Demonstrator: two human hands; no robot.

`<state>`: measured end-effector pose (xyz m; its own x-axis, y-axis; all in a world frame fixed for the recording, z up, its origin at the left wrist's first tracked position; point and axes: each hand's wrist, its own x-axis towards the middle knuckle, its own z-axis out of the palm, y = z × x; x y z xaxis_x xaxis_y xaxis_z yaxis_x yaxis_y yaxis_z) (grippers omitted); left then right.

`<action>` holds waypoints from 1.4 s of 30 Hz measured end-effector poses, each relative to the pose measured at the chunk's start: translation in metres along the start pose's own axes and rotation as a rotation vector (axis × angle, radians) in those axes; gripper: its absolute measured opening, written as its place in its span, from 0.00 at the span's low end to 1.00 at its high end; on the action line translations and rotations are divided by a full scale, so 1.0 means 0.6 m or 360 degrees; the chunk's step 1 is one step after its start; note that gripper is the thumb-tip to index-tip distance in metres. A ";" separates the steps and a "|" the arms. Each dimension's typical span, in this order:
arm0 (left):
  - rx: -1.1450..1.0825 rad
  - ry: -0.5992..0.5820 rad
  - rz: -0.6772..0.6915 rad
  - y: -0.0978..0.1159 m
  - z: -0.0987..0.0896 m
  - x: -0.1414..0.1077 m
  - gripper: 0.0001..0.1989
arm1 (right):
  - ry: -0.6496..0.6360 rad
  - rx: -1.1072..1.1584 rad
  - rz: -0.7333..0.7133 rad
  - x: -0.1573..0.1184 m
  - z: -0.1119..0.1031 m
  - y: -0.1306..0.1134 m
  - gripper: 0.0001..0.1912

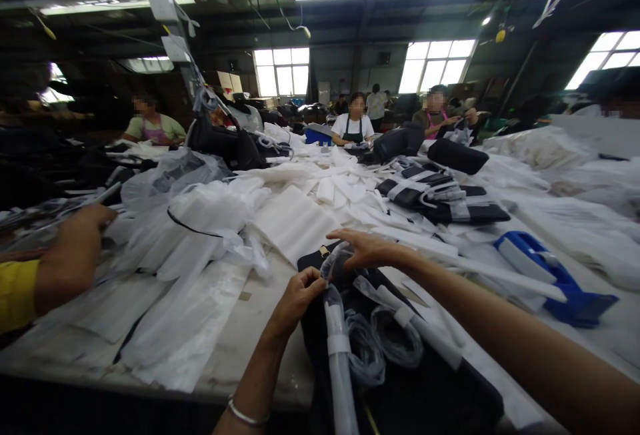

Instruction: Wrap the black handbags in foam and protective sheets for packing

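Left hand (pixel 297 298) pinches clear wrap (pixel 334 298) on the handle (pixel 341 371) of a black handbag (pixel 433 400) at the worktop's (pixel 235 338) near edge, right hand (pixel 369 250) loosely open beside it, wrapping seemingly underway, the next move likely needing snug tension.

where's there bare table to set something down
The clearest patch is the pale tabletop between the clear plastic sheets and the black bag, in front of the white sheet; the left forearm crosses it. It is crowded beyond, with white scraps strewn across the middle, and at right around the blue tape dispenser.
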<state>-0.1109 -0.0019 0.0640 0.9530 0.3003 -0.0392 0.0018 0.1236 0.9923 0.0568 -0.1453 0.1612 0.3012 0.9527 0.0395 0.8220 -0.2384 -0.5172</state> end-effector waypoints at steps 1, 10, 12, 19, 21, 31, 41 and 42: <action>0.0011 -0.0031 0.0002 0.004 -0.005 -0.001 0.18 | -0.0064 0.0045 0.0019 0.007 0.003 0.002 0.35; 0.0229 -0.0248 -0.0042 0.036 -0.061 0.011 0.20 | -0.0165 0.0065 0.0144 0.027 0.000 -0.002 0.14; 0.0222 -0.0268 -0.0073 0.031 -0.063 0.016 0.21 | 0.0030 -0.0149 0.0135 0.022 0.005 -0.006 0.12; 0.0222 -0.0179 0.0050 0.054 -0.050 0.022 0.22 | 0.0314 -0.0148 0.0273 -0.002 0.035 -0.010 0.20; 0.0287 -0.0074 0.0153 0.075 -0.035 0.029 0.25 | 0.0334 -0.0084 0.0272 -0.005 0.039 -0.009 0.18; 0.0313 -0.0262 0.0043 0.106 0.017 0.067 0.17 | -0.0036 0.1097 0.0195 -0.024 0.020 0.035 0.17; 0.0082 -0.0142 -0.0039 0.076 0.018 0.074 0.21 | 0.0285 0.0625 0.0221 -0.034 0.036 0.029 0.19; 0.0119 -0.0119 -0.0022 0.075 0.018 0.076 0.21 | 0.0360 0.0479 0.0224 -0.036 0.041 0.026 0.17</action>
<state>-0.0640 0.0070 0.1080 0.9727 0.2273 -0.0467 0.0349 0.0554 0.9979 0.0513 -0.1648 0.1314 0.5270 0.8413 0.1203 0.5971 -0.2659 -0.7568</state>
